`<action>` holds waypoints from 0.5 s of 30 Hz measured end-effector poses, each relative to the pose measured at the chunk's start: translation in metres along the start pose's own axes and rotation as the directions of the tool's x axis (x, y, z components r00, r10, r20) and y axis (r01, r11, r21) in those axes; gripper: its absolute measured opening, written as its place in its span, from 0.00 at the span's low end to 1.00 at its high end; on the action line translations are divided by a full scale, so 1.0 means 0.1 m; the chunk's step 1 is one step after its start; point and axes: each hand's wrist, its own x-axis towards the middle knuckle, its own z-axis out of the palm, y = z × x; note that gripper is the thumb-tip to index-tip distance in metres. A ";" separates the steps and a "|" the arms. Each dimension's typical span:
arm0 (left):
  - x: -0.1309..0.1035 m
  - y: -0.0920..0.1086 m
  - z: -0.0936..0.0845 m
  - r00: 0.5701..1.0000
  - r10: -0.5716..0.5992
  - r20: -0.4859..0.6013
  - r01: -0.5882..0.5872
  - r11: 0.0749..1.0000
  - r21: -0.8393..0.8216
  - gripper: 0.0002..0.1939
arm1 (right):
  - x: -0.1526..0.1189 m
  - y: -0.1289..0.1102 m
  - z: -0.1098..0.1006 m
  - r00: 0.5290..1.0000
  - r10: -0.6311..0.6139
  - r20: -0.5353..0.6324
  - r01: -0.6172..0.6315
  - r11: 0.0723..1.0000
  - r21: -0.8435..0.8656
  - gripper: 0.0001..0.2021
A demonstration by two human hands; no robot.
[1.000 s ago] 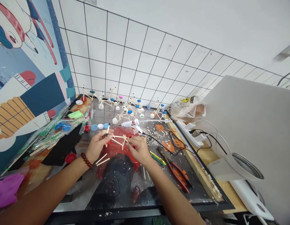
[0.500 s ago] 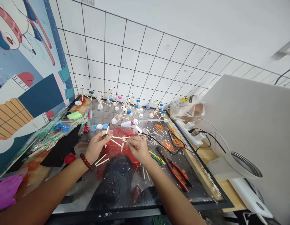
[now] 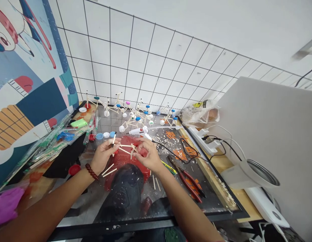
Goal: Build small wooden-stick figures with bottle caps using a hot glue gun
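A small frame of wooden sticks [image 3: 125, 146] is held up between my two hands above the glass tabletop. My left hand [image 3: 105, 153], with a red bead bracelet [image 3: 91, 171] at the wrist, pinches its left end, where an upright stick has black parts. The thumb and fingers of my right hand [image 3: 149, 155] curve around the joint at the right end; exact fingertip contact is hard to see. Loose sticks [image 3: 109, 170] lie beside my left wrist, and two more sticks [image 3: 156, 183] lie near my right forearm. A white glue gun [image 3: 137, 131] rests just beyond the hands.
Several stick models with bottle-cap wheels [image 3: 138, 114] stand along the back. Red-handled pliers [image 3: 188, 183] and a yellow-green cutter [image 3: 169, 167] lie at right, near wood scraps [image 3: 162, 143]. A power strip [image 3: 205, 139] edges the table. Bagged craft supplies [image 3: 57, 144] fill the left side.
My right hand's fingers have spread and shifted around the frame's right joint. My left hand keeps its grip. The view has moved slightly.
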 end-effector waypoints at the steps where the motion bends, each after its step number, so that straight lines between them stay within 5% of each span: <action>1: 0.00 0.00 0.00 1.000 0.000 0.006 0.000 1.000 0.000 0.12 | 0.01 0.01 0.00 0.999 -0.009 0.031 0.008 1.000 0.030 0.11; 15: 0.00 0.02 0.01 1.000 -0.001 -0.017 0.001 1.000 -0.011 0.11 | 0.02 0.10 0.06 0.998 0.021 0.062 -0.025 0.997 0.077 0.08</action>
